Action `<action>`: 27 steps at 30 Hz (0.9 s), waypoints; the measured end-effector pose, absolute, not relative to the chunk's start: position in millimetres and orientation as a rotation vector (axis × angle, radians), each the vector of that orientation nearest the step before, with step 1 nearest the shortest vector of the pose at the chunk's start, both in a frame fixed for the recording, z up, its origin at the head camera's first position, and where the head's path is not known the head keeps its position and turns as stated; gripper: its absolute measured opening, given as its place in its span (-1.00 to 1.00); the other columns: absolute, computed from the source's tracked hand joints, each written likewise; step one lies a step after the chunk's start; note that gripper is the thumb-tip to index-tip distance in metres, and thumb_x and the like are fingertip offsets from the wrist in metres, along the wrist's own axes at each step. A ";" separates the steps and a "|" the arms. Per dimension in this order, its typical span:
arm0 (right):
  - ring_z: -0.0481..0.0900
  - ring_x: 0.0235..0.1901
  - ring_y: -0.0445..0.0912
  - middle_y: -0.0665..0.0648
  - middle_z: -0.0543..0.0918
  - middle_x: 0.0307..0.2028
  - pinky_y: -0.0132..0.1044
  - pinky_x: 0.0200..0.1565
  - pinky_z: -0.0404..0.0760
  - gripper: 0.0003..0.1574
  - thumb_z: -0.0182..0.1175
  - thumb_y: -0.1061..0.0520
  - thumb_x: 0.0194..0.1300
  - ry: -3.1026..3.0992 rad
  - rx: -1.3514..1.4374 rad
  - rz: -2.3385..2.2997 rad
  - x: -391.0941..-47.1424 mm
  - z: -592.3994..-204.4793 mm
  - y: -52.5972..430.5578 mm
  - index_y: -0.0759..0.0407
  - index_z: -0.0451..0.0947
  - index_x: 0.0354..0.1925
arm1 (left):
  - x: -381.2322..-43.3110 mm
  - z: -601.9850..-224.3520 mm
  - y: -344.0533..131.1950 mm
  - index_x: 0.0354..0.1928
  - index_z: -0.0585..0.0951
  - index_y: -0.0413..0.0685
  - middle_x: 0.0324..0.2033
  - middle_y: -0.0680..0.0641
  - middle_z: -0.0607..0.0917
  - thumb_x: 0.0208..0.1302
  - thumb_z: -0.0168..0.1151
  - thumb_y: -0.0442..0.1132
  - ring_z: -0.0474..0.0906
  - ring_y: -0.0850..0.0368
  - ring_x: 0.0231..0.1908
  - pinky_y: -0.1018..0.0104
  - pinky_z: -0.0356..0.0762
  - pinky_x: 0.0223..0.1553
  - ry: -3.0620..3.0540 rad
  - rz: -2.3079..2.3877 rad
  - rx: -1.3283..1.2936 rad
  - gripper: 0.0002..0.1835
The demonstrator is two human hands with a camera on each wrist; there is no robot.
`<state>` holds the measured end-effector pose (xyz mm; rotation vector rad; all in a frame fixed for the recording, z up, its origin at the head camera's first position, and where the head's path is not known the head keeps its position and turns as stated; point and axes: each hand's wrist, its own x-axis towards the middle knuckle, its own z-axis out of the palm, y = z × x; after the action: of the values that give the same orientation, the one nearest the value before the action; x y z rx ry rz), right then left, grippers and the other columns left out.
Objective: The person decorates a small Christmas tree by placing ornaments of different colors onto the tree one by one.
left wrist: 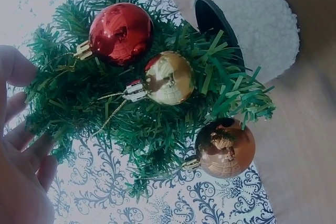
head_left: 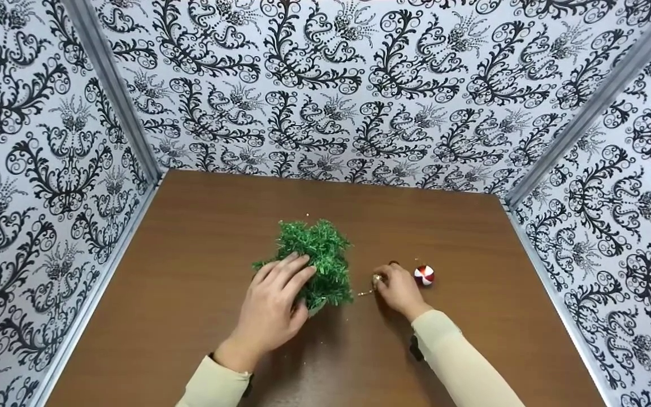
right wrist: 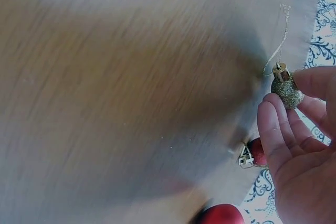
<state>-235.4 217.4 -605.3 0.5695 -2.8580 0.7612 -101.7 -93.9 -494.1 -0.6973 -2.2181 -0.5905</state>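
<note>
A small artificial Christmas tree (head_left: 325, 257) stands near the middle of the table, in a pot with a fleecy white cover (left wrist: 270, 32). My left hand (head_left: 272, 308) rests on its left side, fingers extended over the branches. In the left wrist view a shiny red bauble (left wrist: 122, 34), a gold bauble (left wrist: 170, 78) and a copper bauble (left wrist: 227, 149) hang among the green needles. To the right of the tree, my right hand (head_left: 402, 291) pinches a small gold glitter bauble (right wrist: 287, 93) between thumb and fingers. Its gold string loop (right wrist: 281, 43) trails away from the cap.
A red-and-white bauble (head_left: 424, 275) lies just right of my right hand. Below that hand, the right wrist view shows a small red bauble (right wrist: 257, 151) and part of another red ball (right wrist: 223, 215). Patterned walls (head_left: 325, 85) enclose the brown table (head_left: 201, 226) on three sides.
</note>
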 end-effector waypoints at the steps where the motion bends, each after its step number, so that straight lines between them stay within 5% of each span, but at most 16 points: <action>1: 0.61 -0.27 0.06 0.13 0.62 -0.25 0.00 -0.15 0.60 -0.73 0.33 0.22 0.24 -2.855 0.572 0.767 -234.4 -603.8 217.5 0.24 0.69 -0.07 | -101.7 -494.1 -93.8 0.20 0.60 -0.06 0.25 -0.09 0.55 -0.01 0.19 -0.32 0.40 -0.05 0.30 -0.05 0.35 0.22 -2.217 -0.591 -0.697 -0.40; 13: 0.66 -0.31 -0.12 0.10 0.63 -0.19 -0.15 -0.23 0.65 -0.71 0.33 0.25 0.24 -2.813 0.530 1.036 -212.7 -580.0 218.0 0.25 0.67 -0.04 | -100.2 -495.8 -92.7 0.23 0.58 -0.02 0.25 -0.07 0.54 0.04 0.16 -0.30 0.37 -0.01 0.32 -0.01 0.30 0.26 -2.248 -0.578 -0.678 -0.41; 27: 0.64 -0.37 -0.08 0.07 0.69 -0.30 -0.36 -0.33 0.62 -0.73 0.38 0.40 0.14 -2.493 0.553 1.490 -165.2 -537.3 204.6 0.27 0.64 -0.15 | -102.5 -495.6 -90.7 0.18 0.60 -0.09 0.22 -0.12 0.57 -0.01 0.15 -0.33 0.43 -0.10 0.27 -0.02 0.29 0.27 -2.191 -0.586 -0.683 -0.42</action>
<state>-165.2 204.6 -537.3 0.5529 -2.4932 1.4899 -102.5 -90.7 -495.6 -0.6833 -2.1907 -0.5860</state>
